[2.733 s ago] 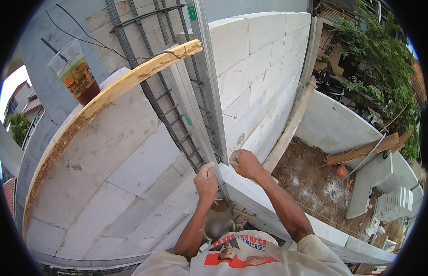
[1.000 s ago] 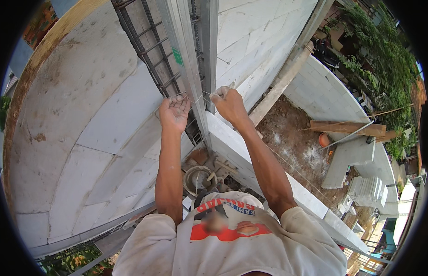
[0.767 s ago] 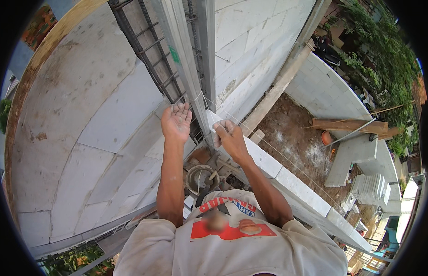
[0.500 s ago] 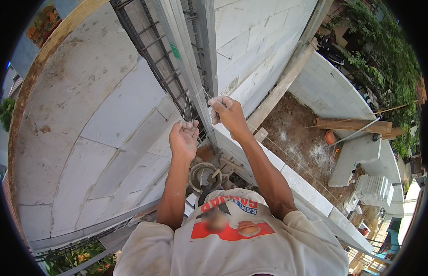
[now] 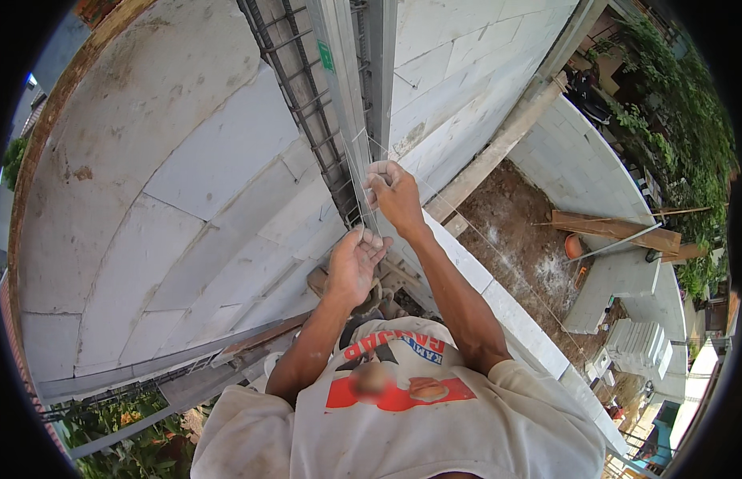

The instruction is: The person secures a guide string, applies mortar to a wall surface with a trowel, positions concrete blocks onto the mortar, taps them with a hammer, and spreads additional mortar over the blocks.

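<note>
A thin pale string [image 5: 374,144] loops around an upright grey metal channel [image 5: 339,88]. My right hand [image 5: 396,201] is closed in a pinch on the string, just right of the channel. Lower down, my left hand [image 5: 355,267] has its fingertips together at the channel's left edge, with a fine strand running up from them. The strand is too thin to follow all the way. Left of the channel stands a cage of ribbed reinforcing bars [image 5: 295,80] with cross ties.
Pale block walls rise on the left [image 5: 171,184] and right [image 5: 443,72]. A taut line [image 5: 499,267] slants down past the right wall. Far right, below, lie bare soil [image 5: 507,207], a wooden plank [image 5: 610,230], an orange bucket [image 5: 573,245] and stacked blocks [image 5: 638,347].
My left hand has moved down and right, close against the channel. My right hand stays near the channel's right side. The whole view has shifted slightly, with the channel now further right.
</note>
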A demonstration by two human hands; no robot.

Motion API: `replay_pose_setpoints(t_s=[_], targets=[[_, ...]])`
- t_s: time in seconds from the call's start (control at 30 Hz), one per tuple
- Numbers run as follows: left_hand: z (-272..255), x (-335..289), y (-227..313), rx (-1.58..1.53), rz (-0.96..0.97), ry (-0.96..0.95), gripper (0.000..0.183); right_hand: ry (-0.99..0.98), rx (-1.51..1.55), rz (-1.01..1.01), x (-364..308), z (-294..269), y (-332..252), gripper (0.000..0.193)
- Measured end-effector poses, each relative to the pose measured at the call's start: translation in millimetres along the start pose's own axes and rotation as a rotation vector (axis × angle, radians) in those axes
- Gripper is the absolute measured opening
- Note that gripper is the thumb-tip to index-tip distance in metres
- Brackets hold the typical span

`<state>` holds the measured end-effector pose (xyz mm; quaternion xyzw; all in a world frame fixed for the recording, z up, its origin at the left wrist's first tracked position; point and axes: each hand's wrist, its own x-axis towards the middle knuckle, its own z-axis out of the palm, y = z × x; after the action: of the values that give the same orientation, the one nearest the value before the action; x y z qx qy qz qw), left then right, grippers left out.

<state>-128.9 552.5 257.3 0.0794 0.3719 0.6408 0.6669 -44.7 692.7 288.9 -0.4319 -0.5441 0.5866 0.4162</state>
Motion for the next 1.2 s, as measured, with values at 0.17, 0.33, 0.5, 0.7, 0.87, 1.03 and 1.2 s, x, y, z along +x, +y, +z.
replay_pose_setpoints(t_s=[0.17,0.33,0.5,0.7,0.87,1.03,1.2], targets=[[3.0,-4.9,-9.2,0.039,-0.008,0.002,0.026,-0.111,0.179,0.233,2.2,2.9,-21.1,0.023],[1.5,-5.1,-9.9,0.155,0.018,-0.053,0.031,-0.203,0.022,0.175,4.0,8.4,-33.7,0.025],[-0.4,0.6,1.7,0.014,-0.055,-0.007,0.041,-0.094,0.135,0.19,9.0,10.8,-11.7,0.019],[-5.6,61.4,42.7,0.384,0.281,0.249,0.042,-0.099,0.383,0.318,5.9,9.8,-15.8,0.015],[12.7,109.6,85.4,0.353,0.099,-0.034,0.042,-0.1,0.448,0.343,5.3,10.0,-18.7,0.015],[23.9,122.5,97.3,0.248,-0.02,-0.252,0.04,-0.18,0.685,0.396,5.2,4.6,-12.2,0.015],[15.7,125.1,94.9,0.2,0.008,-0.224,0.035,-0.213,1.041,0.49,4.3,8.7,-5.8,0.01]])
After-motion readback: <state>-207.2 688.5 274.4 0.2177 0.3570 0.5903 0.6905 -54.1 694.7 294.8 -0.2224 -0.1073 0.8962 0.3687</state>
